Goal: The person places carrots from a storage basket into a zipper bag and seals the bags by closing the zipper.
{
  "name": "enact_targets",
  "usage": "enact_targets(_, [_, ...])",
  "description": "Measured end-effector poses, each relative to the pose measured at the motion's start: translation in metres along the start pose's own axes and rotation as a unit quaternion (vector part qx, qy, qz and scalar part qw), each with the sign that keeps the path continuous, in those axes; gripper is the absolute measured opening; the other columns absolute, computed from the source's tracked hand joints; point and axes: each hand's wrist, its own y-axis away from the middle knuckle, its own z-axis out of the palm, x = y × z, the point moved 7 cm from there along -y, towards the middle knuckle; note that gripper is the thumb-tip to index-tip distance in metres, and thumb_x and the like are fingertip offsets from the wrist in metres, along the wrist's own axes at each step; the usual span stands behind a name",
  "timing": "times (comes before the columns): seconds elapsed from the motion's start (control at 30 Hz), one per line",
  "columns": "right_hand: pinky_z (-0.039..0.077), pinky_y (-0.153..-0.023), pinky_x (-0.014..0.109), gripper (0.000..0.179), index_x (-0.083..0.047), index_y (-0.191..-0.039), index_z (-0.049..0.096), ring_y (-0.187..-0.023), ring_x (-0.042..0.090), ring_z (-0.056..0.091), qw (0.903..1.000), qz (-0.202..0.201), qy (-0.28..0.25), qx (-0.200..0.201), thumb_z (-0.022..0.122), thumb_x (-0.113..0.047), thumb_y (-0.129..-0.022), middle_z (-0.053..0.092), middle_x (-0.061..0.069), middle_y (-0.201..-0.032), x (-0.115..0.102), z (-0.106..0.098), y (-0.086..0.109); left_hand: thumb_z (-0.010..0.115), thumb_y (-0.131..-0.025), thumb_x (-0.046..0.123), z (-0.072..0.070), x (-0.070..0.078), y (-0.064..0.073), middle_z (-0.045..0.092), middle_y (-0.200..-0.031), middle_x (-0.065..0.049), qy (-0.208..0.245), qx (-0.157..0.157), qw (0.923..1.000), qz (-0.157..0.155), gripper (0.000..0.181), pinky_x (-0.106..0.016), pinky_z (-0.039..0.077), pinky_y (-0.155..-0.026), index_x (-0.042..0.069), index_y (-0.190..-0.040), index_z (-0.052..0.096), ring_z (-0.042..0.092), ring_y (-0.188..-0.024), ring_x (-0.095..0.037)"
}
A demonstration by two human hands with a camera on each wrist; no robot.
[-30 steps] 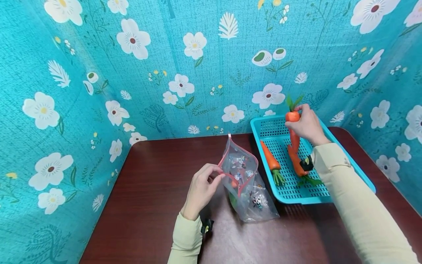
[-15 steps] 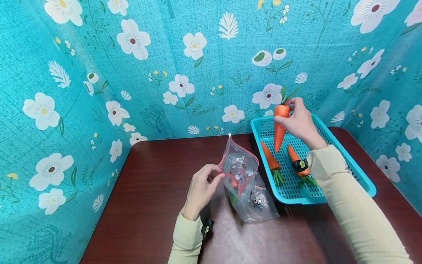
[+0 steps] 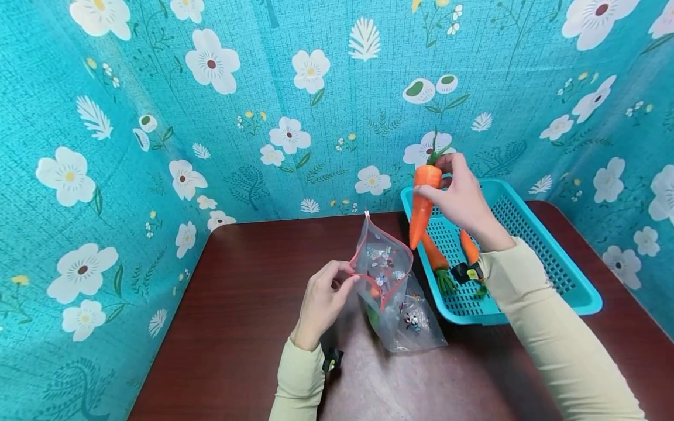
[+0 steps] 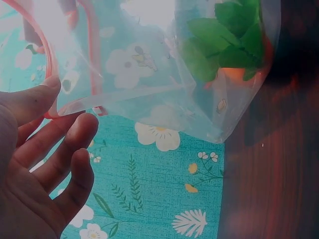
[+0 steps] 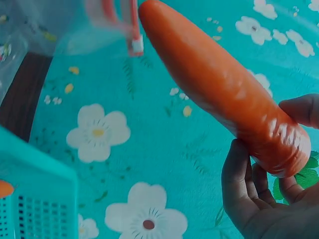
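My left hand pinches the red-edged mouth of a clear zip bag between thumb and fingers, and the mouth gapes wide. Through the plastic in the left wrist view show green leaves and a patch of orange low in the bag. My right hand grips a carrot near its leafy top, tip pointing down. That tip hangs just right of the bag's mouth, over the basket's left edge. In the right wrist view the carrot slants across, its tip close by the bag's zip slider.
A turquoise plastic basket stands on the right of the dark wooden table. Inside lie a carrot at the left and another carrot, partly hidden by the right wrist. Flowered turquoise cloth hangs behind and at both sides.
My right hand has lifted the carrot up from the basket and carried it left towards the bag's mouth. The left hand and the bag have stayed in place.
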Motion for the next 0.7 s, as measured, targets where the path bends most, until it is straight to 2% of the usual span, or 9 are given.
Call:
enact_targets(0.33, [0.045, -0.080, 0.041, 0.053, -0.003, -0.124, 0.033, -0.107, 0.029, 0.058, 0.9995, -0.023, -0.014, -0.016, 0.064, -0.031, -0.091, 0.045, 0.015, -0.124, -0.015, 0.017, 0.013, 0.069, -0.090, 0.020, 0.000, 0.002, 0.000, 0.064, -0.090, 0.001, 0.003, 0.002, 0.9998, 0.020, 0.012, -0.032, 0.053, -0.059, 0.013, -0.097, 0.063, 0.058, -0.070, -0.005])
enact_targets(0.5, [0.045, -0.076, 0.041, 0.053, -0.004, -0.123, 0.034, -0.105, 0.029, 0.060, 0.9990, -0.035, -0.010, -0.027, 0.066, -0.029, -0.089, 0.048, 0.014, -0.122, -0.020, 0.027, 0.019, 0.069, -0.090, 0.019, 0.001, 0.003, -0.001, 0.065, -0.096, 0.001, 0.006, 0.000, 0.9997, 0.024, 0.011, -0.029, 0.053, -0.061, 0.014, -0.097, 0.063, 0.060, -0.074, -0.005])
enact_targets(0.7, [0.047, -0.071, 0.038, 0.051, -0.003, -0.122, 0.035, -0.103, 0.029, 0.061, 0.9972, -0.055, -0.006, -0.050, 0.067, -0.023, -0.088, 0.051, 0.015, -0.121, -0.025, 0.040, 0.025, 0.068, -0.091, 0.019, 0.001, 0.003, -0.001, 0.065, -0.097, 0.001, 0.012, -0.002, 0.9996, 0.027, 0.010, -0.033, 0.054, -0.060, 0.014, -0.098, 0.062, 0.060, -0.074, -0.005])
